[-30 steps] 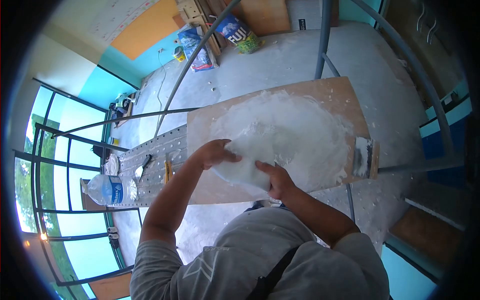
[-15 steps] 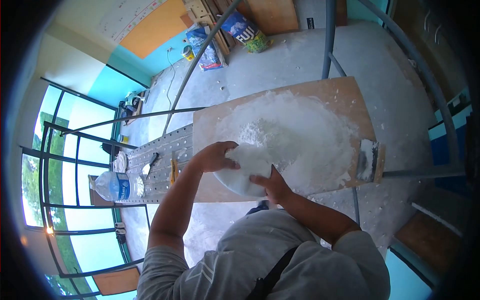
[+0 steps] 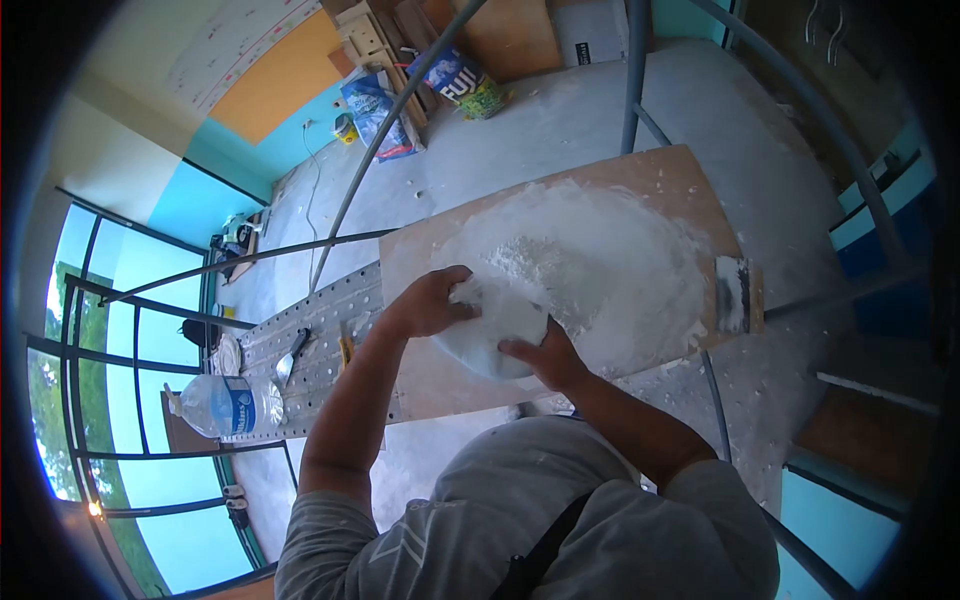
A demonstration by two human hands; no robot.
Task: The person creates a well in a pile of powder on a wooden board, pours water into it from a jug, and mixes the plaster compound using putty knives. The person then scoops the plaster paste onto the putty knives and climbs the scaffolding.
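Note:
Between my two hands is a white, partly see-through plastic bag (image 3: 490, 340), apparently with white powder in it. My left hand (image 3: 432, 300) grips its left upper edge, fingers curled over. My right hand (image 3: 553, 358) pinches the right side, thumb on the front. The bag is tilted above a brown board (image 3: 425, 375), close to a wide spread of white powder (image 3: 620, 265). A looser heap lies just beyond the bag. At the board's right end rests a flat metal blade (image 3: 733, 295) smeared with white.
The board lies on a perforated metal plank (image 3: 315, 375). On the plank are a putty knife (image 3: 293, 355), a yellow-handled tool (image 3: 346, 348) and a large water bottle (image 3: 225, 405). Scaffold tubes (image 3: 635, 80) surround it. Printed sacks (image 3: 460, 85) stand on the floor beyond.
Both hands keep hold of the bag. It has shifted slightly upward, and its shape looks more crumpled. The whole view has turned a little.

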